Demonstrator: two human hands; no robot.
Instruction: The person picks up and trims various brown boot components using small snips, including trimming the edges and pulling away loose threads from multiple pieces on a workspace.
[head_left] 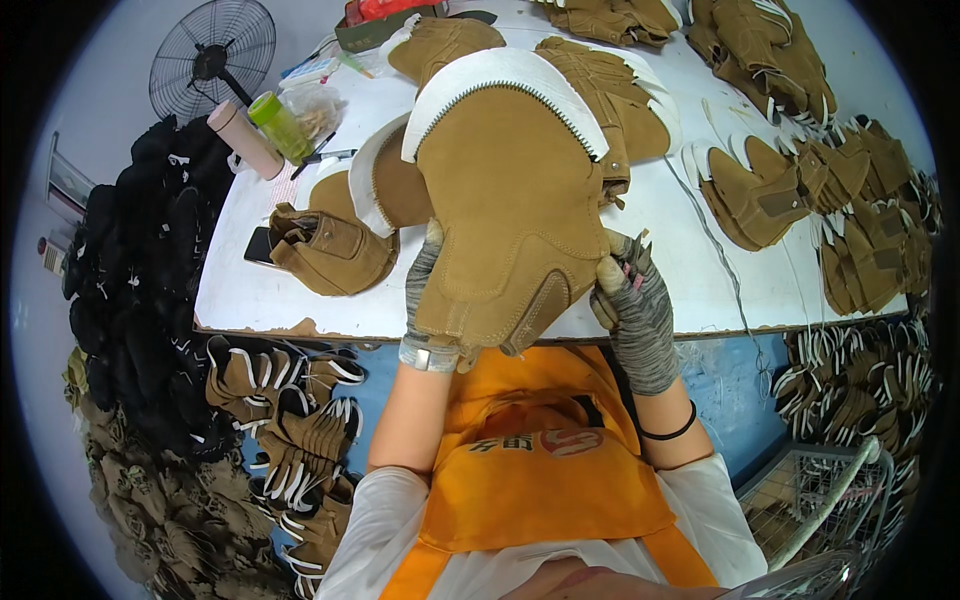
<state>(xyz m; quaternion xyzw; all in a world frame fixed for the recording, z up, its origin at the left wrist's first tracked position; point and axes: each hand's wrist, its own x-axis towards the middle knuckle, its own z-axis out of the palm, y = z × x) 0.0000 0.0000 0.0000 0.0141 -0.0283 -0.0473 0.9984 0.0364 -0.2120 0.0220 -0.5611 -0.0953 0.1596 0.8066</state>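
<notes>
I hold up a brown suede boot upper (510, 190) in front of me, above the table's near edge. Its wide toe end points away and carries a white curved strip (500, 68) with dark zigzag stitching along the seam. My left hand (428, 275), in a grey knit glove, grips the left side; part of it is hidden behind the upper. My right hand (640, 310), gloved alike, is closed on the right edge with its thumb on top. A small pink and dark item on that glove is too small to name. Just beyond lies another upper (400, 180), partly covered.
The white table (260, 300) bears a brown upper (335, 245) at left, a pink bottle (245, 140), a green bottle (280, 128) and stacked uppers (755, 195) at right. A fan (210, 62) stands far left. Black bundles (150, 290) and a wire cart (830, 490) flank me.
</notes>
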